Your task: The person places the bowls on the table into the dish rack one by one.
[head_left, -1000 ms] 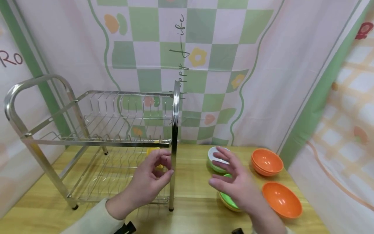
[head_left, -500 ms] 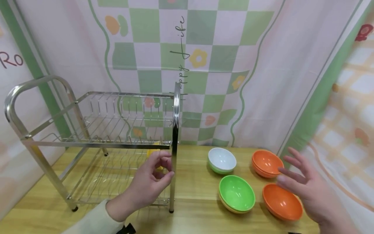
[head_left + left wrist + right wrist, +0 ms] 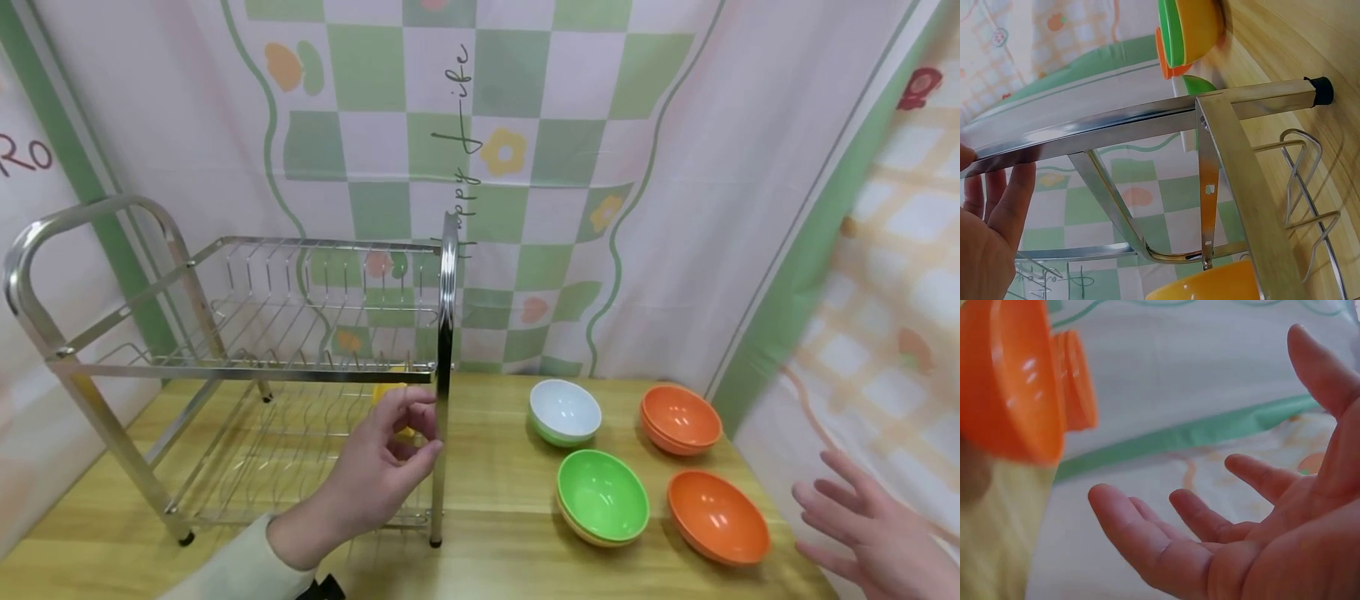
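My left hand is at the front right post of a two-tier metal dish rack. In the left wrist view, its thumb and fingers lie on opposite sides of that post, pinching it. On the lower tier, partly hidden behind the hand, is a yellow bowl. Over at the table's right edge, my right hand holds nothing, its fingers spread and loosely bent. Nearest to it is an orange bowl, which also shows in the right wrist view, apart from the fingers.
Stacked orange bowls stand at the back right. Left of them is a white-lined bowl on a green one. A green bowl sits in a yellow one in front. A printed curtain hangs behind the wooden table.
My right hand has swept right, from over the green bowls, past the orange ones, to the table's right edge. The left hand has stayed at the rack post.
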The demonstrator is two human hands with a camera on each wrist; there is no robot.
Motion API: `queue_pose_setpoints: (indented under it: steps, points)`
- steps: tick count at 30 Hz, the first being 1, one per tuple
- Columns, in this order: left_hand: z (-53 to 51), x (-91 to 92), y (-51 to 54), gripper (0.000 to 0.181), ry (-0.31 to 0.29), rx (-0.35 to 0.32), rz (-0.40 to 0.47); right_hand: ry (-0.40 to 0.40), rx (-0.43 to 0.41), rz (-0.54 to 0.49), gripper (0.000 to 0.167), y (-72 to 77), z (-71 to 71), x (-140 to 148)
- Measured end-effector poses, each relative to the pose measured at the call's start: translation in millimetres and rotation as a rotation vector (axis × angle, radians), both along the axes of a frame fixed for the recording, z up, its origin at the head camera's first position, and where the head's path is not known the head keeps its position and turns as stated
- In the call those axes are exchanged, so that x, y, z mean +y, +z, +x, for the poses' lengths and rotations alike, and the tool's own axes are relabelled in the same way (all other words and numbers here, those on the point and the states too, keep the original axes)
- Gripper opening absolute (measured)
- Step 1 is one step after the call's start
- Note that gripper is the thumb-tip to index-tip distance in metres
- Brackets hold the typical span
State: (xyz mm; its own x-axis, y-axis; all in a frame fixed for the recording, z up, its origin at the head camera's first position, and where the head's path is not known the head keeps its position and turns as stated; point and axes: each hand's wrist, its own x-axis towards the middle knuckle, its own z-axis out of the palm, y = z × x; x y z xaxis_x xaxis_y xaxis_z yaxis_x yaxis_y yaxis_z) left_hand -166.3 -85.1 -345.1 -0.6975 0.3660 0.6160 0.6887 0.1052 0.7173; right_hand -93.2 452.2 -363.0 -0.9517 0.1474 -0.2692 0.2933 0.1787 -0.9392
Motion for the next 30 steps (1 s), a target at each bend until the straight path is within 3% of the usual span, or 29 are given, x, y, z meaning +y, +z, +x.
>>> queue_pose_setpoints:
  steps: [11,17,22,27,30]
  points:
    - [-0.4,0.3,-0.4,0.054,-0.011,-0.009,-0.001,-0.027,-0.229,-0.223,0.091,-38.9,-1.2,9.7]
    - [-0.1,-0.2,-1.1,0.055,-0.005,0.004,-0.005,0.012,-0.251,-0.338,0.089,-58.1,-3.5,13.6]
    - [0.1,-0.5,-1.7,0.054,-0.002,0.007,-0.007,0.072,-0.255,-0.452,0.086,-65.4,-2.8,14.0]
    - [0.5,-0.7,-1.6,0.055,0.001,0.008,-0.003,0.128,-0.212,-0.468,0.084,-68.5,-3.4,4.5]
    - [0.8,-0.3,-1.4,0.054,-0.003,0.003,0.000,0.229,-0.154,-0.463,0.080,-72.4,-3.7,-0.8]
